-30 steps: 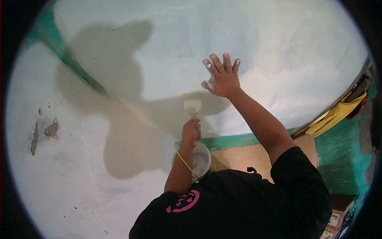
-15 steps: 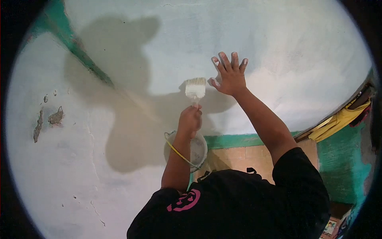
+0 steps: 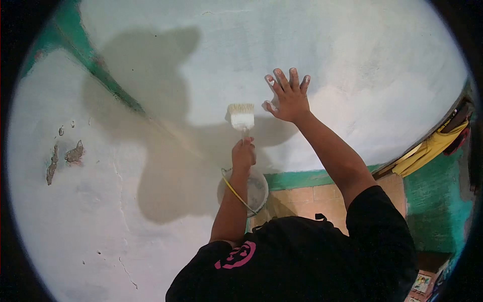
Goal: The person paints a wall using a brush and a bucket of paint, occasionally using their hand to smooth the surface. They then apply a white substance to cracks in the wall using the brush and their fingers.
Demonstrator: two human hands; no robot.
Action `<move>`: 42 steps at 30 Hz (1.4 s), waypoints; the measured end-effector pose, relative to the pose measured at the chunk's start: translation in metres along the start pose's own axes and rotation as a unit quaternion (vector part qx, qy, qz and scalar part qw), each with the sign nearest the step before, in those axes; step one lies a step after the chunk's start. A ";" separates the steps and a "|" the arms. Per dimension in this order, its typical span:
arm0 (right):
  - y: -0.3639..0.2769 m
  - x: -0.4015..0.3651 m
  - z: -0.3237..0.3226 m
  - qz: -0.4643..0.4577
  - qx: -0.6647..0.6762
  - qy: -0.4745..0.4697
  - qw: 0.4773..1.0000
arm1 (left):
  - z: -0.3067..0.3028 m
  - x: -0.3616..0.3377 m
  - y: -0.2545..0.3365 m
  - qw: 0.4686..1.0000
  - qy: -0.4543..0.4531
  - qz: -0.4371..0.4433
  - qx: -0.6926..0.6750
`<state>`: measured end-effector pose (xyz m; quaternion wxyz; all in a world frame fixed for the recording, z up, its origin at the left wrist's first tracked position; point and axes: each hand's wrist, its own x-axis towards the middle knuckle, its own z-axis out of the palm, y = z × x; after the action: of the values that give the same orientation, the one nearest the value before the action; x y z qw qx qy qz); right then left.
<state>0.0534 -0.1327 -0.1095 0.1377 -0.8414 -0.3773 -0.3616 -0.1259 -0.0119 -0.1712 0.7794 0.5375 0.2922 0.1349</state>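
My left hand [image 3: 244,153] is closed around the handle of a wide paintbrush [image 3: 242,120]. The brush's pale bristles point up the wall, and its lower part is coated white. A light-coloured bucket [image 3: 259,194] is below, by my left forearm, with its yellow handle crossing over the forearm; part of the bucket is hidden by the arm. To the right of the brush, my right hand [image 3: 291,100] lies on the pale wall [image 3: 362,110] with fingers spread. White paint marks its thumb and fingertips, and it holds nothing.
A green strip [image 3: 108,80] runs diagonally at the upper left. Chipped patches [image 3: 74,152] and cracks mark the wall on the left. Beige floor tiles [image 3: 302,199] show below. At the right, a yellow cloth [image 3: 427,151] hangs near a green wall [image 3: 427,211].
The paintbrush in my left hand has shifted slightly left and down. The bucket and my left forearm appear a little further right. My right hand stays spread on the wall.
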 end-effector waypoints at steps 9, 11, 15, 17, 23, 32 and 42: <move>-0.002 0.000 -0.008 0.014 -0.019 -0.063 0.998 | -0.012 -0.007 -0.023 0.998 0.006 -0.064 -0.002; -0.002 0.000 -0.010 0.011 -0.020 -0.058 0.998 | -0.011 -0.007 -0.024 0.999 0.002 -0.049 0.009; -0.012 -0.019 -0.021 -0.003 0.033 -0.052 0.998 | -0.013 -0.016 -0.026 1.000 -0.021 -0.018 0.014; -0.032 -0.047 -0.025 0.036 0.120 -0.047 0.991 | -0.010 -0.022 -0.028 0.997 -0.014 -0.011 0.073; -0.089 -0.159 0.030 0.374 0.646 -0.302 0.593 | -0.009 -0.026 -0.069 0.912 -0.021 0.217 0.348; -0.093 -0.183 0.027 0.492 0.729 -0.154 0.451 | -0.015 -0.026 -0.113 0.928 -0.044 0.172 0.329; -0.126 -0.204 -0.033 0.262 0.597 -0.307 0.694 | -0.064 0.057 -0.174 0.963 -0.049 0.236 0.121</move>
<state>-0.1485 -0.1728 -0.2367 0.5768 -0.7113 -0.2989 0.2685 -0.1373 -0.0009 -0.3639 0.6683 0.6873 0.1320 0.2523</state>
